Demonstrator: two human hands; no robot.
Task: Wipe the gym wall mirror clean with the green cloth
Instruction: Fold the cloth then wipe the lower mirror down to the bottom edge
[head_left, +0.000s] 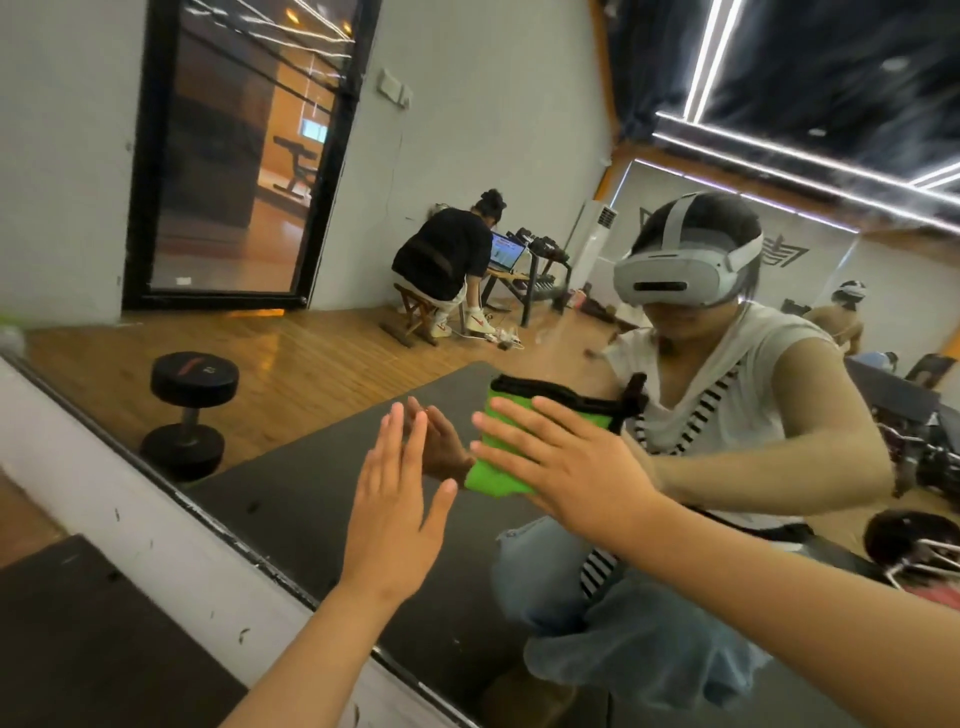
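Green cloth (493, 475) sits pressed on the mirror (311, 374) under the right hand (563, 465), whose fingers are straight, not gripping. Left hand (395, 501) lies flat on the glass just beside. Risks: the cloth slips from under the palm and drops; the bare left palm probably leaves smears.

Smooth glossy glass of the mirror (311, 483) at the fingertips of the left hand (389, 514), soft matt green cloth (493, 475) under the fingers of the right hand (566, 467) (black woven trim just above them), scuffed matt white-painted ledge (130, 499) well below the fingers, glossy reflected wood floor (322, 353)
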